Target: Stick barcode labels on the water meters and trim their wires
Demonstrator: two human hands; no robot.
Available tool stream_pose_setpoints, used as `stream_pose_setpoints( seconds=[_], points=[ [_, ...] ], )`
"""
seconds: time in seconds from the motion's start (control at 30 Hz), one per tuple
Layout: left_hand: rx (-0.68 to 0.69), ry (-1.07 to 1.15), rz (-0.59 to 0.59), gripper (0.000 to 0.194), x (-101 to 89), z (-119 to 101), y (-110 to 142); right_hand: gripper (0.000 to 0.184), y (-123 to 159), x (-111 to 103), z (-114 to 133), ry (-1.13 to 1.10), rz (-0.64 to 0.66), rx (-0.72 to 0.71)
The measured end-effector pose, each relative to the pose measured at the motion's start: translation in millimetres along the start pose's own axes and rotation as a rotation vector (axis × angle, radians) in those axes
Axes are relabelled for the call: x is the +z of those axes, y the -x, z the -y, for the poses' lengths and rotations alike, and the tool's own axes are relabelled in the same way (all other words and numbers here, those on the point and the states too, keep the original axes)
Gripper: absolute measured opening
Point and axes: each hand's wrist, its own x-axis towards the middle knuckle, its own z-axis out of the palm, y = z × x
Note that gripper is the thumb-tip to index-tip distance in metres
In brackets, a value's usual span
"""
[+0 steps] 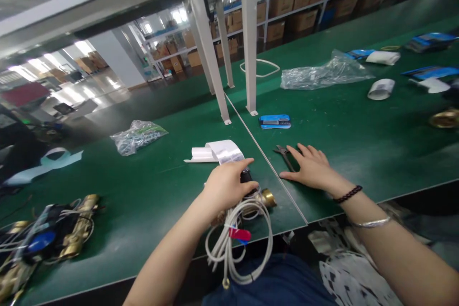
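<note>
My left hand [226, 182] is closed over a brass fitting with a black top [258, 194] near the front edge of the green table [150, 191]. A coil of white cable [236, 241] with a red tag hangs from the fitting over the table edge. My right hand [311, 167] lies flat on the table with fingers spread, its fingertips touching dark pliers [285, 155]. A beaded bracelet and a silver bangle sit on that wrist.
A blue digital scale [275, 121], a strip of white labels [215, 152], plastic bags of parts [138, 136] [322, 74], label rolls [381, 89] and white frame posts [249, 38] stand further back. More brass meters with cables [53, 236] lie at the left.
</note>
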Motion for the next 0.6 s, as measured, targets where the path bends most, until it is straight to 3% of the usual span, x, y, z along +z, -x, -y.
stream_pose_setpoints(
  seconds=[0.07, 0.17, 0.2, 0.27, 0.33, 0.47, 0.6],
  points=[
    [0.049, -0.006, -0.069, 0.037, 5.7, -2.8, 1.0, 0.08, 5.8, 8.8, -18.4, 0.052, -0.006, -0.053],
    [0.28, 0.035, -0.35, 0.024, 0.2, -13.8, 27.5, 0.065, 14.5, 15.3, -28.9, 0.086, -0.122, -0.123],
    [0.383, 0.049, -0.392, 0.022, -4.8, -18.2, 39.7, 0.06, 16.7, 15.9, -28.5, 0.09, -0.161, -0.13],
    [0.503, 0.042, -0.355, 0.022, -15.7, -24.3, 62.4, 0.049, 19.7, 15.7, -23.8, 0.09, -0.222, -0.142],
    [0.462, -0.023, -0.322, 0.025, -23.5, -24.2, 77.5, 0.043, 20.9, 15.4, -16.4, 0.078, -0.258, -0.144],
    [0.234, -0.072, -0.449, 0.014, -23.1, -12.6, 80.9, 0.039, 21.3, 19.4, -5.9, 0.015, -0.343, -0.136],
    [0.296, -0.062, -0.352, 0.014, -20.9, -12.1, 68.9, 0.04, 21.2, 27.6, -9.8, -0.119, -0.448, -0.141]
  ],
)
